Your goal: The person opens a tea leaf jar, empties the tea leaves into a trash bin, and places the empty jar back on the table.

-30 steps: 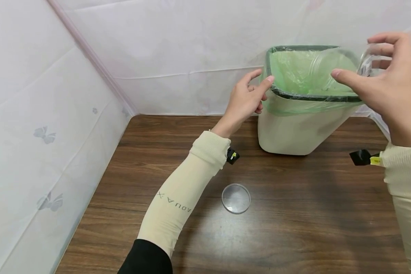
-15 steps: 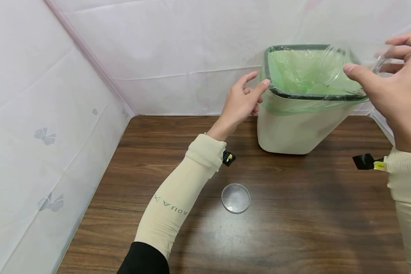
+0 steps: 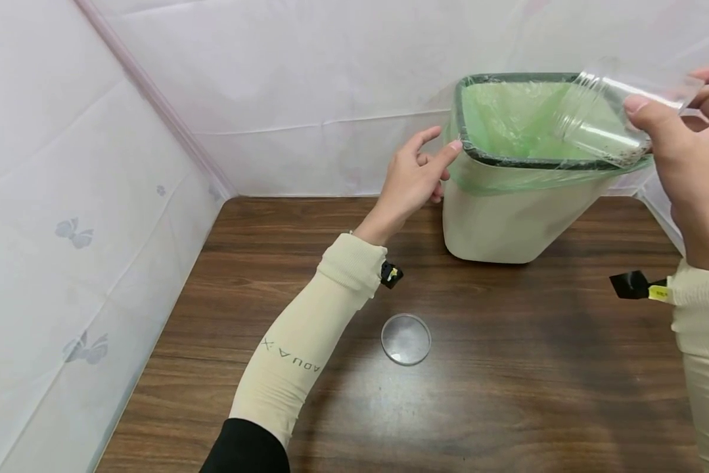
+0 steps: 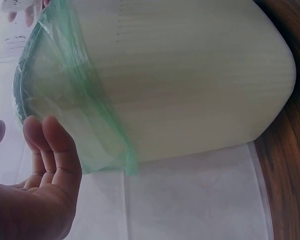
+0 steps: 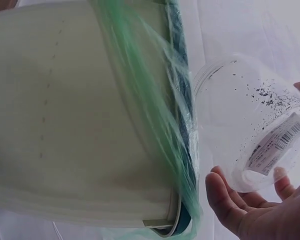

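My right hand (image 3: pixel 694 151) grips a clear plastic jar (image 3: pixel 611 108) by its base end, above the right side of the bin. Tilted on its side, the jar has its threaded mouth pointing left over the opening. Dark specks cling inside it, and a barcode label (image 5: pixel 277 145) shows in the right wrist view. My left hand (image 3: pixel 413 174) is at the left rim of the cream bin (image 3: pixel 508 220), fingers loosely bent and thumb at the corner; whether it touches, I cannot tell. A green bag (image 3: pixel 508 121) lines the bin and folds over its dark rim.
A round clear lid (image 3: pixel 406 339) lies on the brown wooden table (image 3: pixel 508 381), in front of the bin. White patterned sheeting (image 3: pixel 283 79) hangs behind the bin and along the left side.
My right hand has moved right with the jar, whose side now shows more, mouth toward the left. The left hand has shifted slightly left and stays near the rim. The lid stays put.
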Demonstrator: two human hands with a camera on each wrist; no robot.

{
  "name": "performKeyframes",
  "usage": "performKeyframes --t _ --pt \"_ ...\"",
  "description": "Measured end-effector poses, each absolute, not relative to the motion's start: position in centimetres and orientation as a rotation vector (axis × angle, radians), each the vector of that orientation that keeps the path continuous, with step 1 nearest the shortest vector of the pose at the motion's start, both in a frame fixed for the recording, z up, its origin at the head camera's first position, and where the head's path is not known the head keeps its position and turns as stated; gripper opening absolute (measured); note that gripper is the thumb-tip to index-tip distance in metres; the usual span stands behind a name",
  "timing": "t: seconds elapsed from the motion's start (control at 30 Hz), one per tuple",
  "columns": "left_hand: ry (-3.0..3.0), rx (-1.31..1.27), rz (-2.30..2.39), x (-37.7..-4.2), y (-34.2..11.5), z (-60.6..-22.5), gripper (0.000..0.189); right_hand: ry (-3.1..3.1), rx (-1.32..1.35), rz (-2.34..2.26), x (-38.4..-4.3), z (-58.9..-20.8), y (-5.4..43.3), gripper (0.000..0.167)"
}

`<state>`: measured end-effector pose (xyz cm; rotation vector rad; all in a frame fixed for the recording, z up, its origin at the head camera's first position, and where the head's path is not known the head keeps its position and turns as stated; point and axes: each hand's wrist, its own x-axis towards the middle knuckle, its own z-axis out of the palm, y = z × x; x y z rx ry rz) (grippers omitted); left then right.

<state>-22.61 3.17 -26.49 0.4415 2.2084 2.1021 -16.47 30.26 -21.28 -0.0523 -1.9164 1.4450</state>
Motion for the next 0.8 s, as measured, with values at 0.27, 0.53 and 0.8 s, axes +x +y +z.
performKeyframes --t 0.27,0.53,0.8 --pt "2.221 0.466 2.091 -22.5 2.8 -26.5 0.054 -1.698 0.080 1.692 -16.5 -21.8 30.3 0.046" --pt "2.226 0.482 2.094 -22.3 2.5 -26.4 0.054 -1.551 0.170 1.871 -15.9 -22.3 30.2 0.045" --pt "2.228 0.472 2.097 -22.0 2.1 -26.2 0.054 -1.565 0.221 1.897 -15.2 -23.2 30.3 0.046"
